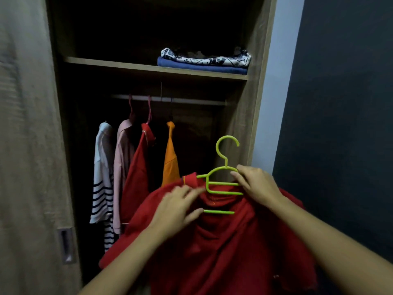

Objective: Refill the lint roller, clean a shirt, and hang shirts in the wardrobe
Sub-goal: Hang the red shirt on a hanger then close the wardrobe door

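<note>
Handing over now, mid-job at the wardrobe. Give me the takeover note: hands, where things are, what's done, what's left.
Left hand: holds the red shirt at its neck opening.
Right hand: grips the right shoulder of the green hanger.
The hanger is partly inside the shirt, its hook free, in front of the wardrobe and below the rail.
Done: shirts hang on the rail as far as the orange shirt.
Left: seat the shirt on the hanger, then probably hook it right of the orange one. Lint roller not in view.
</note>
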`<control>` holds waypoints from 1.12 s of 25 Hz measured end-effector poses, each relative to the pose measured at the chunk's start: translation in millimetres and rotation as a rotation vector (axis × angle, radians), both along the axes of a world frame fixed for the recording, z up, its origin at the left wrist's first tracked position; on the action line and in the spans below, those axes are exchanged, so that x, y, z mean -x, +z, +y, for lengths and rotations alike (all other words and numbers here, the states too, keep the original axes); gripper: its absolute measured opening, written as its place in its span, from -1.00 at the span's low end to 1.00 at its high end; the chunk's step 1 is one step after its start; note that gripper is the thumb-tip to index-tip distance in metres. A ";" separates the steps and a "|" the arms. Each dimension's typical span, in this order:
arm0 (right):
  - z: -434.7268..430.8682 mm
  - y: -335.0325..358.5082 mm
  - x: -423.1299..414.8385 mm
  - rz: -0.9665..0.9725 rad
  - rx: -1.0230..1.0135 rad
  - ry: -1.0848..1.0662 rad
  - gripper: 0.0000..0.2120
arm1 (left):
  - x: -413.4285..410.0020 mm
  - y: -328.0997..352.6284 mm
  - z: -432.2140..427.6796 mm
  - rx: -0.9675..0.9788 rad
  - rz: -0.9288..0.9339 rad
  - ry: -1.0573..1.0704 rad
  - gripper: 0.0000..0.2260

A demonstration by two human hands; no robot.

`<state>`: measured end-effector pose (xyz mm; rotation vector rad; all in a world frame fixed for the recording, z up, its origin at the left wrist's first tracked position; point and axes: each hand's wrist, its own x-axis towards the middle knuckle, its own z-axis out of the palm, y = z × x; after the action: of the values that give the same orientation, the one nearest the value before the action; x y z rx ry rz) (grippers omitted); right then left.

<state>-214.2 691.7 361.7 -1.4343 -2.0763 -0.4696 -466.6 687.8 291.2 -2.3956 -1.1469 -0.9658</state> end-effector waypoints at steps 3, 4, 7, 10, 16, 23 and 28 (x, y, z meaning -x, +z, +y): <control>-6.8 12.0 4.9 0.117 -0.058 0.113 -0.72 | 32.2 15.7 7.8 -0.058 -0.221 0.231 -0.41; -8.0 14.7 10.2 0.132 -0.067 0.140 -0.72 | 40.0 23.4 11.6 -0.041 -0.210 0.238 -0.42; -6.4 18.1 22.2 0.143 -0.022 0.160 -0.65 | 56.8 43.0 16.9 0.026 -0.216 0.096 -0.54; -5.0 20.9 12.7 0.170 0.127 0.058 -0.68 | 82.6 53.2 18.7 -0.011 -0.329 0.053 -0.59; -5.6 16.9 3.9 0.547 0.380 0.354 -0.78 | 109.6 77.0 14.3 0.148 -0.384 0.001 -0.67; 3.0 15.4 17.4 0.898 0.510 0.499 -0.71 | 133.3 104.6 -5.8 0.303 -0.325 -0.078 -0.90; 4.7 13.8 24.0 0.726 0.465 0.433 -0.69 | 136.1 95.8 -6.2 0.216 -0.406 -0.062 -0.73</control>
<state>-238.2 696.3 375.6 -1.0878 -1.8372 0.6558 -602.7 681.5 387.0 -2.4821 -1.3815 -1.4678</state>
